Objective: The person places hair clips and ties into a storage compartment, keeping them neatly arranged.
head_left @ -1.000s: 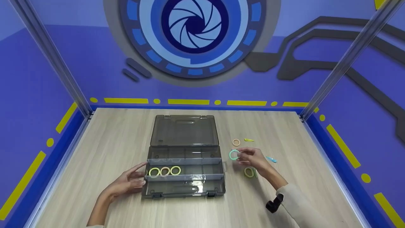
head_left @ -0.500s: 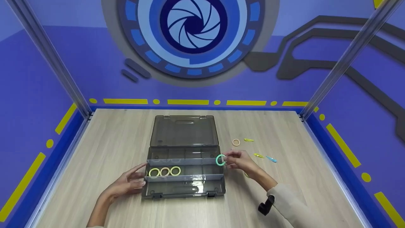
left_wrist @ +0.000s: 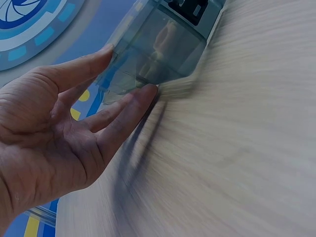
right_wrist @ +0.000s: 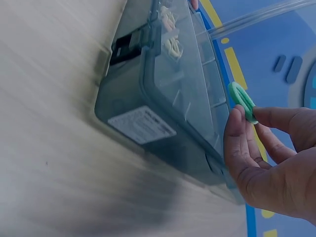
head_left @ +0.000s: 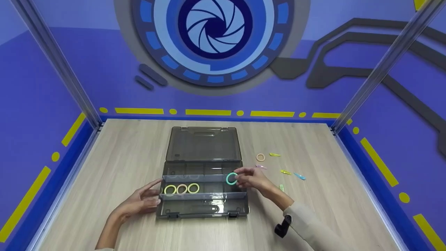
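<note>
Green ring (right_wrist: 241,101) moved left, seemingly above box (head_left: 204,207), right hand (head_left: 252,179) pinching

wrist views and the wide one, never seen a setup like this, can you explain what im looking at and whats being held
There's no machine, just a person's two bare hands. The wide picture is taken from the head, looking forward and down; the other two come from the wrists, each watching its own hand.

On the wooden table sits an open, see-through grey box, with three rings in its middle row. The left hand touches the box's left side. The right hand pinches a green ring over the right end. A peach ring and several small clips lie to the right.
</note>
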A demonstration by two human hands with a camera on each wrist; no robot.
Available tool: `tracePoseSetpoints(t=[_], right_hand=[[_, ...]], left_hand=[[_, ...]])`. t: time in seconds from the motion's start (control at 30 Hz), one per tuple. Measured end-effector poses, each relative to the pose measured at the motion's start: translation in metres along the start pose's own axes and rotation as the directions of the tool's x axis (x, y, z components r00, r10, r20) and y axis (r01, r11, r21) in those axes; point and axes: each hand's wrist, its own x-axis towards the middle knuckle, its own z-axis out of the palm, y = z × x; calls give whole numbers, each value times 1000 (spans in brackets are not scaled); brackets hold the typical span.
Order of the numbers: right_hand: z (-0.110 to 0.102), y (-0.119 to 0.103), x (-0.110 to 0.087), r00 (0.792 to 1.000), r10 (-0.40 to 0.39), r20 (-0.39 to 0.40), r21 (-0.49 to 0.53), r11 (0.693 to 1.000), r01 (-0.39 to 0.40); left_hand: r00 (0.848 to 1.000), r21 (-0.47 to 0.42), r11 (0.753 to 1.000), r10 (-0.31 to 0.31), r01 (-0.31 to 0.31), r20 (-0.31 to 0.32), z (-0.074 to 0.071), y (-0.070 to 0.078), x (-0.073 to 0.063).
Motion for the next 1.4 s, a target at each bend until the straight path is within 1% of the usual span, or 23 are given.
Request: tracePoseSetpoints(t=[0.17, 0.33, 0.5, 0.6, 0.67, 0.77, 0.93, 1.03, 1.13, 1.2, 1.3, 1.4], right_hand=[[11, 3, 5, 1000, -11, 16, 19, 1000, 11], [21, 4, 12, 1000, -2, 26, 34, 999, 1], [32, 2, 19, 999, -27, 33, 71, 997, 24], [39, 1, 20, 999, -40, 29, 64, 997, 38], [44, 0, 20, 999, -42, 18, 51, 998, 41], [52, 1, 20, 998, -56, -19, 20, 998, 56], [64, 5, 22, 987, -128, -97, -48, 991, 123], [70, 6, 24, 977, -183, -107, -114, 979, 171], [76, 6, 26, 965, -245, -92, -196, 955, 223], [79, 7, 28, 957, -277, -84, -255, 934, 248], [82, 7, 30, 950, -301, -78, -336, 905, 260], [86, 7, 32, 942, -329, -72, -423, 865, 270]], left_hand=[[1000, -5, 1000, -9, 9, -1, 0, 0, 0], [1000, -2, 1000, -20, 20, -13, 0, -1, 0], [1000, -6, 1000, 14, -14, -1, -3, -2, -1], [999, -14, 999, 34, -34, 14, -4, -1, -2], [999, -13, 999, 41, -41, 19, -4, -1, -3], [999, -9, 999, 47, -47, 22, -4, -2, -2], [999, 2, 999, 44, -44, 14, -4, -1, -1], [999, 0, 999, 44, -44, 17, -4, 0, -1], [999, -1, 999, 48, -48, 22, -5, 0, -2], [999, 4, 999, 50, -50, 20, -5, -1, -2], [998, 3, 999, 50, -51, 23, -5, -2, -2], [999, 5, 999, 45, -45, 22, -5, -3, -3]])
